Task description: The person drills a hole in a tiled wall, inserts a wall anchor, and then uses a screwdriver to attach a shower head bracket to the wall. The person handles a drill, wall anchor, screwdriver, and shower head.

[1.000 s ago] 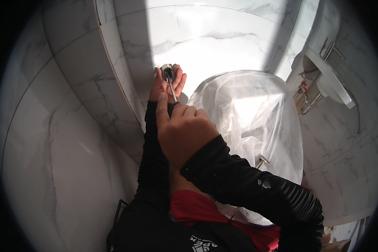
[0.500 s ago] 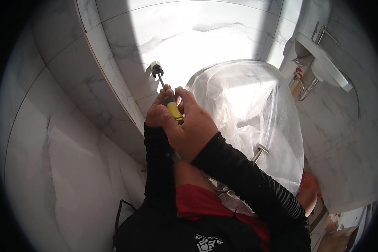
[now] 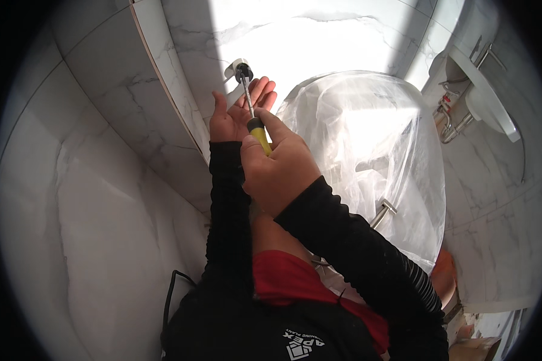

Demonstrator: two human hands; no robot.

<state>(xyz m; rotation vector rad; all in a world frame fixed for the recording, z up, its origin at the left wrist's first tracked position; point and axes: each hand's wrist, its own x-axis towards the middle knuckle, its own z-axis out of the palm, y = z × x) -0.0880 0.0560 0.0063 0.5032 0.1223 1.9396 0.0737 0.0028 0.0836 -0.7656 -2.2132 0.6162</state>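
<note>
My right hand (image 3: 283,162) is wrapped round the yellow and dark handle of a screwdriver (image 3: 259,136). Its metal shaft points up to a small round metal wall fitting (image 3: 242,69) with a dark opening, and the tip appears to reach that opening. Beneath the shaft, my left hand (image 3: 238,117) lies palm up with its fingers spread, just below the fitting. Nothing can be made out in the left palm.
Right of my hands stands a large rounded form wrapped in clear plastic (image 3: 319,114), with a metal handheld sprayer (image 3: 386,209) by it. A white washbasin (image 3: 488,105) with pipes hangs on the right wall. Marbled tiles (image 3: 102,162) cover the left side.
My left hand has come off the screwdriver and opened, palm up, under the fitting. The right hand keeps hold of the screwdriver. The whole view has shifted slightly.
</note>
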